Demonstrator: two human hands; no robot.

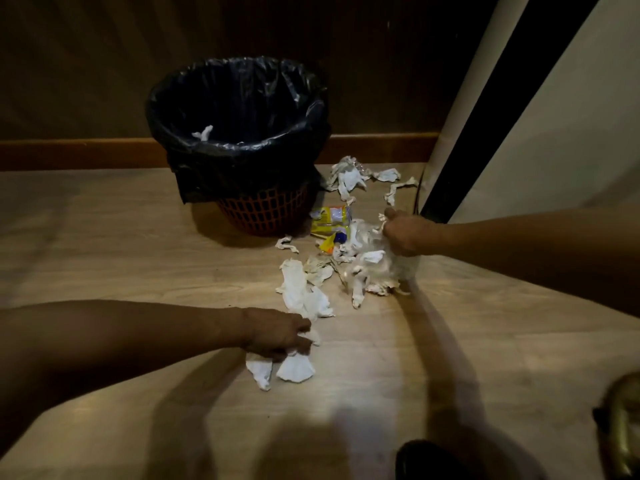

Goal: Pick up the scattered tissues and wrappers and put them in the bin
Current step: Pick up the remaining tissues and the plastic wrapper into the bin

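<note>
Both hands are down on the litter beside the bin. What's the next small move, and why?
Probably lift the left hand with its white tissues and carry them over the black-lined bin. Its fingers already look closed on them, the bin's mouth is open just ahead, and only one tissue scrap shows inside. The right hand is gripping the clear wrapper pile and can follow.

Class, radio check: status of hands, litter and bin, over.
Left hand closed on tissues. Right hand gripping clear wrapper bundle. Most litter on floor; bin holds one tissue. Path clear.
</note>
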